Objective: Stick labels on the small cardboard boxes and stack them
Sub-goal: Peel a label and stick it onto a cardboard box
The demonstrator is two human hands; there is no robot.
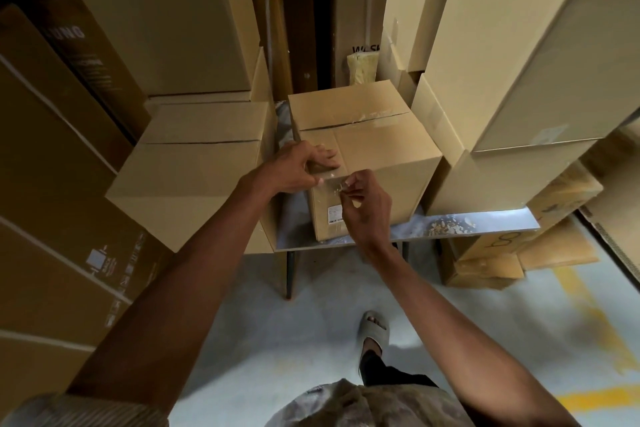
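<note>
Left hand (304,166) fingers flat, pressing top front edge of cardboard box (381,149) on table (485,224). Right hand (363,198) pinches clear tape (332,182); 1 label (335,213) on box front.

I looked down on a box (367,149) sitting on a table (450,224), hemmed in by bigger cartons (194,166) on both sides. My left hand (304,166) lay on the box's near top edge, fingers spread over the top and thumb down the front. My right hand (363,201) was just beside it at the front face, fingertips pinching a small clear strip, probably tape (337,185), though it was too small to tell for sure. A white label (334,213) showed on the front, partly hidden behind that hand. Below, a sandal (374,326) stood on the grey floor (277,340).
</note>
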